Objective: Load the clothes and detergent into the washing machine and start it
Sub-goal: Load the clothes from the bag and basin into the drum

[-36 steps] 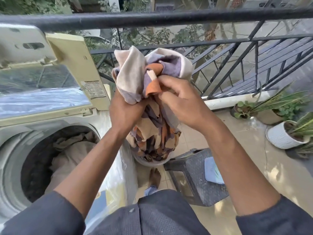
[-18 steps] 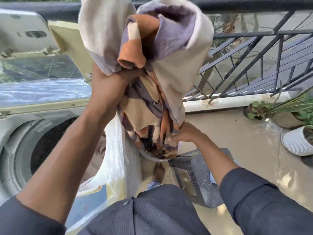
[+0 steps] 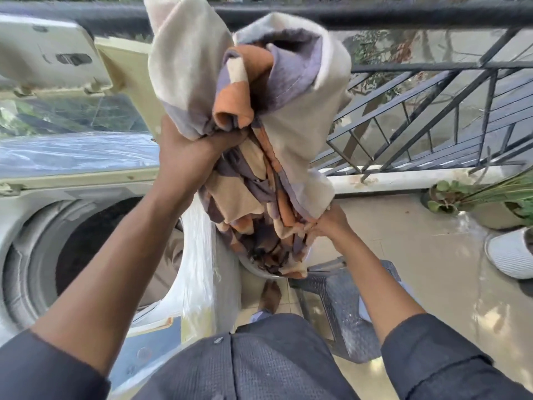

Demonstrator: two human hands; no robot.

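Balcony setup here: tiled floor, black metal railing across the top with slanted bars going down the right side, couple of potted plants in the right corner. Washing machine sits on the left, top-loader, with its lid flipped up and the round drum opening showing dark inside, something pale visible in there. The patchwork cloth (cream, orange, purple-grey) is bunched into a long rope-ish bundle hanging pretty much vertical, just right of the machine, not over the drum. Its top end flops up above the left hand, which has its fingers curled tight around the upper part. The right hand is lower down, pinching the bundle's right edge near the bottom. The tail end drops into a white bucket on the floor. A grey plastic stool stands right beside that bucket, under the right forearm.
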